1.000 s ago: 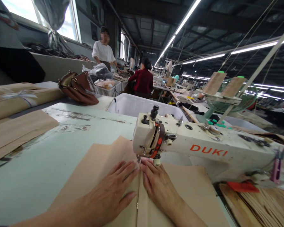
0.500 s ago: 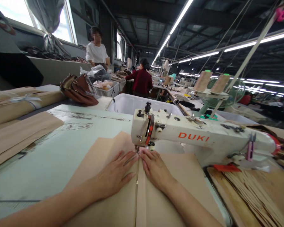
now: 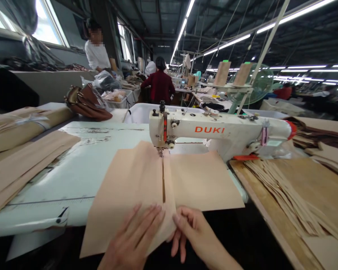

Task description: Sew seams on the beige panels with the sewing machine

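Observation:
A tan sheet of material (image 3: 135,176) with a seam down its middle lies under the needle of a white DUKI sewing machine (image 3: 214,131). My left hand (image 3: 135,236) rests flat on the sheet's near edge, fingers stretched out. My right hand (image 3: 190,232) is just right of the seam. Its thumb and forefinger pinch the near edge of the sheet, which hangs over the table's front.
Stacks of tan pieces (image 3: 22,157) lie at the left, thin strips (image 3: 287,195) on a wooden board at the right. A brown bag (image 3: 86,101) and a white bin (image 3: 141,112) sit behind. Two other people (image 3: 159,84) work further back, beside a green fan (image 3: 253,84).
Both hands have slid back from the needle to the sheet's near edge. The view has pulled back. My right hand went from lying flat to pinching the edge.

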